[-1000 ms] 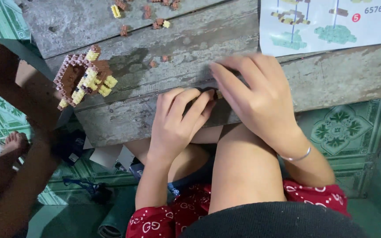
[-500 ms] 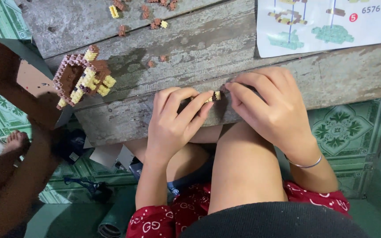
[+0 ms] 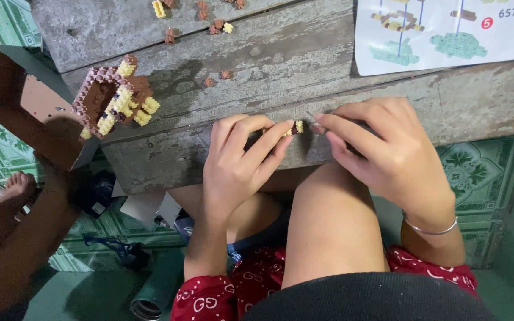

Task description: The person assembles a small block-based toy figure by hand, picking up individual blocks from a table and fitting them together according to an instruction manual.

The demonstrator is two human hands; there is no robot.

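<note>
Now | white instr. sheet [image 3: 447, 32] top-right | brown box [image 3: 16, 101] left edge

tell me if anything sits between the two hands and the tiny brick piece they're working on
Nothing visible does. The left hand pinches the small yellow and brown brick cluster at its fingertips, and the right hand meets it from the other side over the worn wooden bench.

Soft, even daylight; mild shadows beside the block model [image 3: 114, 98] and under the hands; sharp overall, slight softness at the edges
</note>
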